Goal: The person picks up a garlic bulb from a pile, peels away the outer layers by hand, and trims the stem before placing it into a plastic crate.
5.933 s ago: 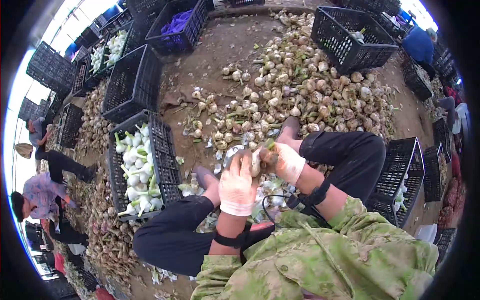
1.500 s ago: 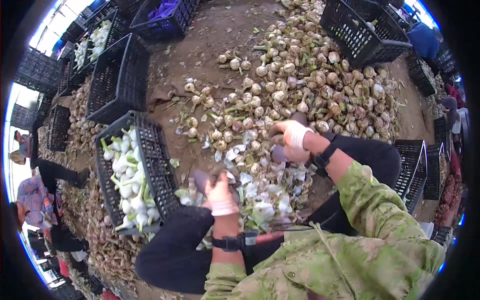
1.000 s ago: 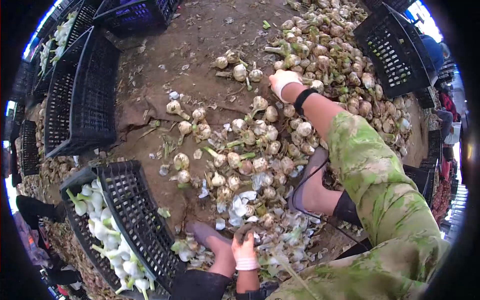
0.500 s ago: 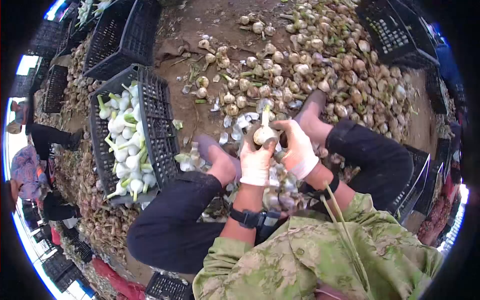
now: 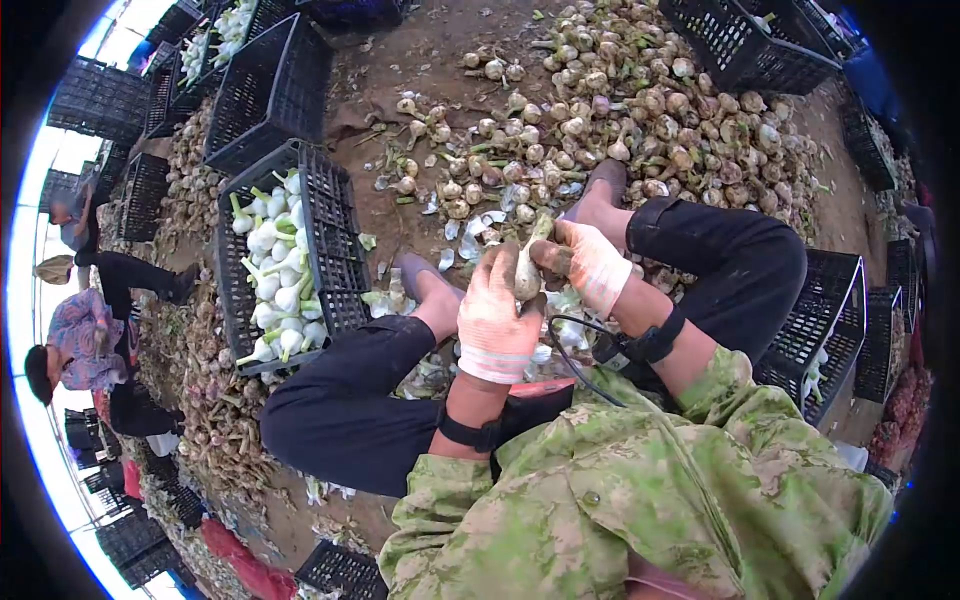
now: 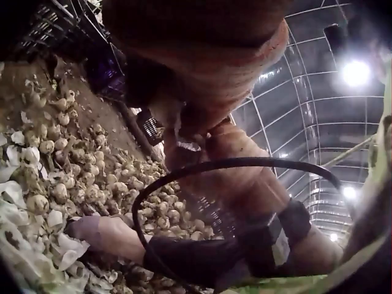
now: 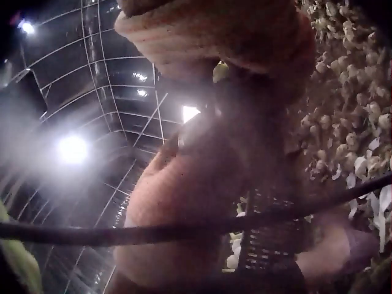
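Note:
A garlic bulb (image 5: 527,275) with a short stem sits between both gloved hands, in front of the person's body in the head view. The left hand (image 5: 497,318) grips it from the near left, dirt-darkened fingers along its side. From the right, the right hand (image 5: 592,265) pinches it near the stem with thumb and fingers. Both wrist views are dark: the left hand (image 6: 208,67) fills the top of the left one, with the right hand (image 6: 229,162) beyond. In the right wrist view the right hand (image 7: 214,37) hides most of the bulb.
A black crate (image 5: 335,250) of peeled white garlic stands left of the legs. Unpeeled garlic (image 5: 680,130) lies heaped ahead, with loose skins (image 5: 480,225) between the feet. Another crate (image 5: 815,320) is beside the right knee. A black cable (image 5: 575,340) loops near the wrists.
The hands came apart, the right hand reached out to the garlic heap, and it came back to the left hand. A stemmed bulb is now between them, with the right fingers closed on it.

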The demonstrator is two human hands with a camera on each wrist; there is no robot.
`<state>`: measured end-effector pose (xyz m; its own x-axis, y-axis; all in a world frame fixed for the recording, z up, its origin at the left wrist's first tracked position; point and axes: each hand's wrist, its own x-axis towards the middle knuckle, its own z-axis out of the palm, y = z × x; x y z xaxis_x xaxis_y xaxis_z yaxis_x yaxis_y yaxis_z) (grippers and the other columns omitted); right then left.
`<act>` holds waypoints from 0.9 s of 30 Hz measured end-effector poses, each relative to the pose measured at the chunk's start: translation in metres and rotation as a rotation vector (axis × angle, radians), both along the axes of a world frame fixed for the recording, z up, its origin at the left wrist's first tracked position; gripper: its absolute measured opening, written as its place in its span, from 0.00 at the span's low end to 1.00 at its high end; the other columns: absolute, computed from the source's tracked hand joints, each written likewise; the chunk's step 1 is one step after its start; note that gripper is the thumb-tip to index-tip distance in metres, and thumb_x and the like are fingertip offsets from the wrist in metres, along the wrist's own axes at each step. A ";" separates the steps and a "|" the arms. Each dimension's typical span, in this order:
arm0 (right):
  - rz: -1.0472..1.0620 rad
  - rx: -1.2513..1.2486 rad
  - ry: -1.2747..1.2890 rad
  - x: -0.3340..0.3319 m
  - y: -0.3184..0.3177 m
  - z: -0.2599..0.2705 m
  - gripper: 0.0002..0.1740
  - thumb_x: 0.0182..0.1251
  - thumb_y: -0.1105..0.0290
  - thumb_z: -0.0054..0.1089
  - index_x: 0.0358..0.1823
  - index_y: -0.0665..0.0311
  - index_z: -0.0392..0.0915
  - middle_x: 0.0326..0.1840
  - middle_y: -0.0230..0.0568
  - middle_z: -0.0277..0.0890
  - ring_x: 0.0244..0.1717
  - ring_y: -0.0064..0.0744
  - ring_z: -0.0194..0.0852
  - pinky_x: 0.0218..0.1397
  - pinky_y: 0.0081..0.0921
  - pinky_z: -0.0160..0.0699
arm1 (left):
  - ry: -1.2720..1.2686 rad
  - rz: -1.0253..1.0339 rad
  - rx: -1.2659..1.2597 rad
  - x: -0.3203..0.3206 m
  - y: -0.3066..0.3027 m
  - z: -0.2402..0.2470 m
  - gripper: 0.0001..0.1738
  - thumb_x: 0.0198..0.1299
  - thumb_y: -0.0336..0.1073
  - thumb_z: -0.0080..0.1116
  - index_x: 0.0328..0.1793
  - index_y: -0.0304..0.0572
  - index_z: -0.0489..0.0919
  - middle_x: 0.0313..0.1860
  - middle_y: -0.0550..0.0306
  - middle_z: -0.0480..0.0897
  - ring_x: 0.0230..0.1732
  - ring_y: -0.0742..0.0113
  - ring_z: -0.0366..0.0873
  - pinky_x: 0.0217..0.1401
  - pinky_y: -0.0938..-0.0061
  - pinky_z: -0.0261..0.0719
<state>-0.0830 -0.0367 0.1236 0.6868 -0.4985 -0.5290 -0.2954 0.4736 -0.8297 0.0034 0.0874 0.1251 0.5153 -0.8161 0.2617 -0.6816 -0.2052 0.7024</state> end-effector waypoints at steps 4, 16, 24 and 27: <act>-0.046 0.088 -0.083 -0.006 -0.001 -0.001 0.11 0.58 0.68 0.59 0.39 0.66 0.72 0.29 0.31 0.73 0.26 0.20 0.69 0.29 0.21 0.74 | -0.157 -0.071 0.107 0.006 -0.003 0.007 0.35 0.33 0.29 0.65 0.56 0.41 0.69 0.48 0.41 0.72 0.47 0.45 0.72 0.50 0.63 0.72; 0.276 -0.768 -0.273 -0.027 -0.006 0.008 0.14 0.53 0.71 0.61 0.39 0.70 0.72 0.34 0.34 0.75 0.35 0.20 0.69 0.39 0.23 0.70 | 1.913 0.153 -0.322 0.000 0.001 0.006 0.34 0.49 0.64 0.47 0.52 0.46 0.71 0.35 0.58 0.78 0.25 0.67 0.75 0.17 0.77 0.72; -0.231 -0.203 -0.157 -0.011 0.001 -0.015 0.10 0.58 0.81 0.54 0.42 0.69 0.73 0.38 0.33 0.76 0.37 0.20 0.72 0.40 0.18 0.72 | 1.520 0.086 -0.330 -0.005 -0.016 -0.038 0.25 0.60 0.37 0.50 0.63 0.43 0.60 0.49 0.55 0.72 0.44 0.64 0.74 0.39 0.69 0.78; 0.118 -0.783 -0.153 -0.016 0.023 -0.020 0.12 0.54 0.82 0.57 0.41 0.68 0.74 0.36 0.32 0.76 0.37 0.21 0.71 0.39 0.21 0.72 | 1.278 0.256 -0.369 -0.017 -0.018 -0.045 0.19 0.58 0.30 0.54 0.56 0.40 0.67 0.46 0.54 0.74 0.45 0.65 0.74 0.43 0.68 0.78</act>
<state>-0.0991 -0.0133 0.1038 0.7946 -0.6051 0.0484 -0.1630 -0.2895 -0.9432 -0.0135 0.0694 0.0799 0.6865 -0.6483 -0.3292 0.5122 0.1098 0.8518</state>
